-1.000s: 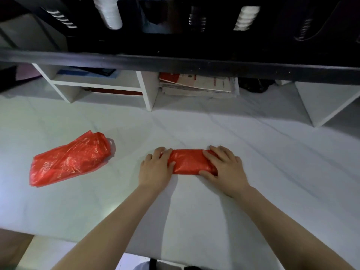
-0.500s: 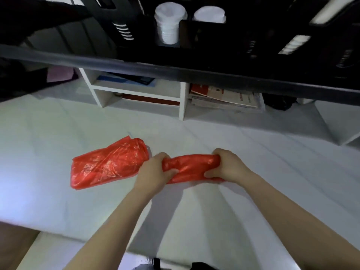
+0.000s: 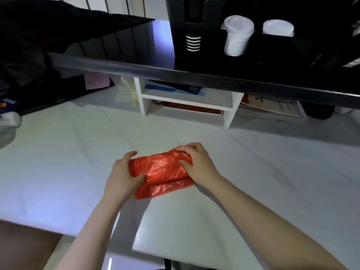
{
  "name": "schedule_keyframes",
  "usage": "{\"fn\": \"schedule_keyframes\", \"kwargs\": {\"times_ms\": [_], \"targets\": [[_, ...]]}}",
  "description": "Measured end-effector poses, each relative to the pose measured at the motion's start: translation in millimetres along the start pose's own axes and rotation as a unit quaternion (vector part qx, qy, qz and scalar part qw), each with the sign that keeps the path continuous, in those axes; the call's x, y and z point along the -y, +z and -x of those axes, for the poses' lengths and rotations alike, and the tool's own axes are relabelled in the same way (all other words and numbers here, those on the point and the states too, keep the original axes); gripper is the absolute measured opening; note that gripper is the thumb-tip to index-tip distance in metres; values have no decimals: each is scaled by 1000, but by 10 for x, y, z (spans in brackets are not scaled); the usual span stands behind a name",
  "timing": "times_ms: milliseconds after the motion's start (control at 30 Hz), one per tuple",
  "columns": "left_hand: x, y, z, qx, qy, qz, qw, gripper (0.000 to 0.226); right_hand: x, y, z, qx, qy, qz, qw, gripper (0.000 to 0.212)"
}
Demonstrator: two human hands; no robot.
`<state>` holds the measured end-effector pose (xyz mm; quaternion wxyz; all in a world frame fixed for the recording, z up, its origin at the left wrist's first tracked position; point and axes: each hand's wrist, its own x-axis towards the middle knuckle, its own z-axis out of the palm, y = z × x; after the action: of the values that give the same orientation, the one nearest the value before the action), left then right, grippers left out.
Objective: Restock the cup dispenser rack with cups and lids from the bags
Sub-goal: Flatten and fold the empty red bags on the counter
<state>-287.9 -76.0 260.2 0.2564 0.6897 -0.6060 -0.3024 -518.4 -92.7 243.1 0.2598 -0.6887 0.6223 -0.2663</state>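
Red crinkled plastic bag [image 3: 162, 171], folded into a flattish bundle, sits between my two hands near the middle of the white worktop [image 3: 272, 162]; its lower edge appears to rest on the surface. My left hand [image 3: 123, 177] grips the bag's left end, the thumb pressed onto the top of the plastic and the other fingers [image 3: 129, 155] curled round its far edge. My right hand [image 3: 198, 164] clasps the right end, fingers bent over the far corner and the thumb pinching the plastic from the near side. Both hands are clenched on the bag, neither one released.

I count one red bag here. On the black dispenser rack [image 3: 233, 61] at the far right, above the worktop, I see one stack of translucent white plastic cups [image 3: 236, 36] and, just right of it, one stack of white lids [image 3: 278, 29], of which only the top shows. To the left of the cups, one slot shows a short column of white rims [image 3: 193, 43]. Under the rack stands one small white shelf unit [image 3: 187, 102] with flat papers and booklets on it.
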Motion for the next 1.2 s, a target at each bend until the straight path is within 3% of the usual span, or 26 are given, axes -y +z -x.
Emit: {"fn": "schedule_keyframes", "kwargs": {"times_ms": [100, 200, 267, 367, 467, 733, 800, 900, 1000, 1133, 1200], "targets": [[42, 12, -41, -3, 91, -141, 986, 85, -23, 127, 12, 14, -41, 138, 989, 39], [10, 145, -83, 21, 200, -234, 951, 74, -53, 180, 45, 37, -68, 219, 973, 41], [13, 278, -95, 57, 229, -284, 929, 71, -72, 207, 52, 57, -65, 246, 966, 44], [105, 444, -75, 94, 216, -338, 911, 75, -133, 246, 73, 102, -23, 248, 963, 50], [182, 506, -75, 95, 194, -324, 921, 84, -155, 262, 56, 115, -5, 238, 964, 53], [142, 512, -271, 176, 157, -333, 913, 71, -118, 254, -110, 146, 32, 255, 955, 54], [122, 508, -283, 182, 156, -339, 910, 72, -100, 255, -93, 109, 56, 224, 967, 68], [145, 518, -242, 180, 158, -345, 908, 73, -119, 220, -37, 4, 180, 99, 979, 95], [160, 557, -202, 153, 164, -352, 909, 73, -134, 201, 19, -48, 219, 93, 970, 77], [156, 559, -139, 149, 184, -350, 907, 74, -13, 190, 74, -74, 247, -60, 964, 59], [128, 514, -174, 150, 191, -288, 926, 72, 20, 127, 85, -67, 242, -154, 956, 50]]}}
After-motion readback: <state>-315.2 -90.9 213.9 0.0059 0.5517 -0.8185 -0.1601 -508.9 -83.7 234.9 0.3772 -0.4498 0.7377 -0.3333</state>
